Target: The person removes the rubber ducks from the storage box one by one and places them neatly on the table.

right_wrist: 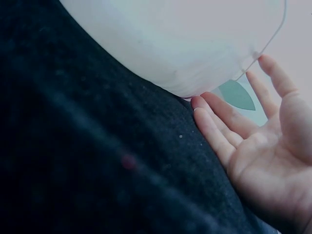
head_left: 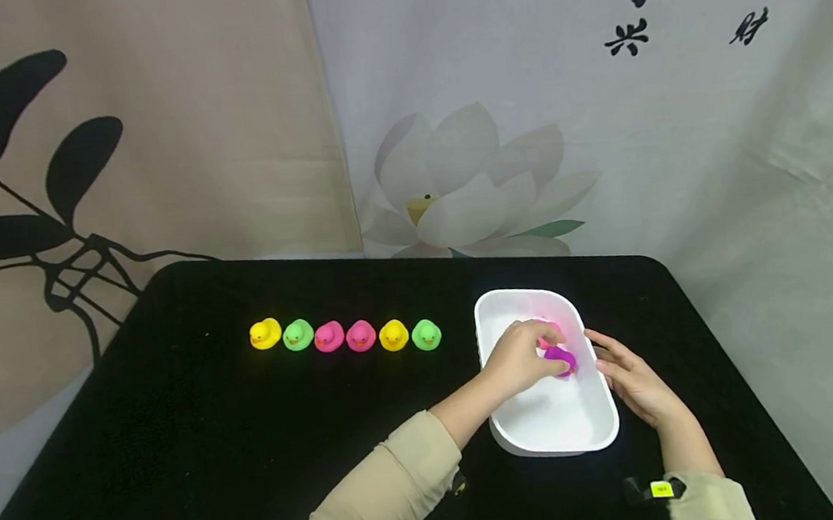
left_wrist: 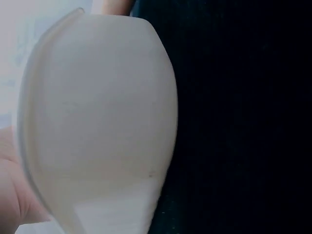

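Note:
My left hand [head_left: 522, 357] reaches over the near-left rim into a white plastic box [head_left: 553, 423], its thumb and fingers around a purple rubber duck [head_left: 561, 357]. A pink rubber duck [head_left: 548, 333] shows just beyond it, partly behind the fingers. In the left wrist view, the box wall hides most of that hand. My right hand [head_left: 635, 381] is at the box's right side. Its fingers [right_wrist: 212, 127] extend to the outer wall and rim in the right wrist view, palm facing the camera.
Left of the box, several rubber ducks form a row: yellow [head_left: 265, 334], green [head_left: 298, 335], two pink [head_left: 329, 336], another yellow [head_left: 394, 336] and another green [head_left: 426, 335]. All stand on a black-covered table [head_left: 217, 455]. Behind it hangs a printed curtain [head_left: 223, 128].

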Action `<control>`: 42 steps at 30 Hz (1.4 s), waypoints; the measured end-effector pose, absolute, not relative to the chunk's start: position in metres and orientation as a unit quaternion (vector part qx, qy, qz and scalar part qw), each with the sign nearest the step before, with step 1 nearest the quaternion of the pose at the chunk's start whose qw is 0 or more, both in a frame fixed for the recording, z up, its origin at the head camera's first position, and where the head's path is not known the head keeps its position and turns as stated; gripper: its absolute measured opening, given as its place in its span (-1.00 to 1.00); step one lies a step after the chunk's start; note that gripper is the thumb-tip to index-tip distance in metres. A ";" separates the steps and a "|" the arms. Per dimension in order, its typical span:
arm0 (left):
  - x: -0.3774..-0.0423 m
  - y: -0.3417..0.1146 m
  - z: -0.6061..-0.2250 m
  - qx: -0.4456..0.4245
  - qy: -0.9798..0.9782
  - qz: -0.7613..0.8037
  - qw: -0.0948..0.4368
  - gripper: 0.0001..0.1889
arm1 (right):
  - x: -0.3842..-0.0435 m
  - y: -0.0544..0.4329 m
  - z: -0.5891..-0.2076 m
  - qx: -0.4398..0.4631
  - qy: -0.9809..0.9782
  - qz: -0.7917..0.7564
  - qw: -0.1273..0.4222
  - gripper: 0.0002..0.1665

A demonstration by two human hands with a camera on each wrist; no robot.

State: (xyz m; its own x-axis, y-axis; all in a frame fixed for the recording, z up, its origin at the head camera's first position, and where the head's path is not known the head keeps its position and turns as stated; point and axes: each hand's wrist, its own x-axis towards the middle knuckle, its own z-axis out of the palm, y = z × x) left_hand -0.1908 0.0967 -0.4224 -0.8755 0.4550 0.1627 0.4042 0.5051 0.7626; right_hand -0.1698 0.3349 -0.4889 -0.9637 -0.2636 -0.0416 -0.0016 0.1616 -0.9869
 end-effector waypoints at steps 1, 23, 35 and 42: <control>-0.193 0.098 -0.424 0.247 0.869 0.427 0.035 -0.67 | -0.170 0.335 -0.489 -0.088 0.755 -0.642 0.102 -0.39; -0.220 0.116 -0.443 0.270 0.876 0.385 0.110 -0.65 | -0.170 0.335 -0.490 -0.089 0.752 -0.646 0.099 -0.37; -0.223 0.116 -0.450 0.290 0.868 0.379 0.137 -0.63 | -0.171 0.336 -0.491 -0.086 0.749 -0.648 0.103 -0.38; -0.223 0.119 -0.451 0.280 0.869 0.383 0.143 -0.65 | -0.171 0.336 -0.490 -0.089 0.740 -0.658 0.108 -0.40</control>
